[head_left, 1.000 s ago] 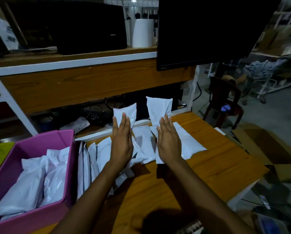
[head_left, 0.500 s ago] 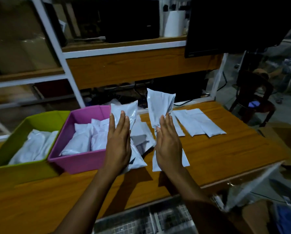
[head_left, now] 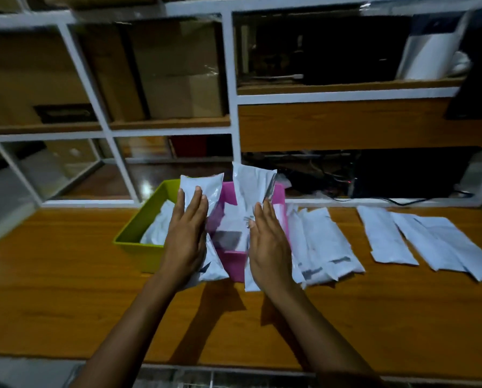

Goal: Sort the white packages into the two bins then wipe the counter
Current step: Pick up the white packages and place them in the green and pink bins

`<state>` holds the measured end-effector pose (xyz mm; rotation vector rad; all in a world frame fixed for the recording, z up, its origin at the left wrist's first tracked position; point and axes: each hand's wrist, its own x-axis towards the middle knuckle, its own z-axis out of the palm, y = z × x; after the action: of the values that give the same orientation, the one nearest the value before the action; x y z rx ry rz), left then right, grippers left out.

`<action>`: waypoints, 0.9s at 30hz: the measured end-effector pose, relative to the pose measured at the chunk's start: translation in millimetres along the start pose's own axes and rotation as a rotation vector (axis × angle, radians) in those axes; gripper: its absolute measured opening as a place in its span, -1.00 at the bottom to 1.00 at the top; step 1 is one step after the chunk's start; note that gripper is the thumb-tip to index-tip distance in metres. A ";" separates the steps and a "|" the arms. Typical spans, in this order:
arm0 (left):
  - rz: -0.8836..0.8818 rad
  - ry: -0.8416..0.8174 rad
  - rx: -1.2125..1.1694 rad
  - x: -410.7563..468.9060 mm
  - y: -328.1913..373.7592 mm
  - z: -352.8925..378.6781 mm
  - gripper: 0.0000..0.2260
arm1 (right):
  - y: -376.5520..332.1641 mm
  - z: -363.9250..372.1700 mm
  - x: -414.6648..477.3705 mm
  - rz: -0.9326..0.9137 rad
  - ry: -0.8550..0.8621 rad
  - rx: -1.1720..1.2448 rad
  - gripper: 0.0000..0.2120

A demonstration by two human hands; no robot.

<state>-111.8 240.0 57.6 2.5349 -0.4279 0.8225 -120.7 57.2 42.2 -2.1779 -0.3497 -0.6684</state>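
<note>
Holding two white pouches over the bins

Gripping one glossy white package (head_left: 203, 189) in left hand (head_left: 185, 242), fingers flat along its back, pouch upright and crinkled, hanging over the seam between green bin (head_left: 133, 242) and pink bin (head_left: 235, 264). Gripping a second package (head_left: 252, 183) in right hand (head_left: 269, 247), also upright, long and flat, shiny plastic film, over the pink bin. Both hands palm-away, fingers straight, thumbs hidden behind the pouches.

Green bin: rectangular hard plastic, lime, white soft pouches piled inside. Pink bin: same boxy shape, touching the green one on its right side, white pouches inside too.

Lying just beside the pink bin's right wall: overlapped stack of flat packages (head_left: 324, 247), dark label strips near their lower ends. Farther right, apart from the stack: more flat packages (head_left: 388, 239) fanned on the counter (head_left: 66, 289), smooth orange woodgrain laminate. White metal-frame shelving (head_left: 231, 107) behind, cardboard boxes (head_left: 178, 71) inside, blurred.
</note>
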 end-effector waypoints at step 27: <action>-0.097 -1.104 0.335 127.9 -268.1 58.7 -0.37 | 1.7 296.4 160.4 0.543 -0.763 -0.441 -0.50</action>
<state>126.3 420.9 10.1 3.0839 -0.4963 -0.6874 114.0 289.7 -24.4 -2.7233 0.0318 0.4515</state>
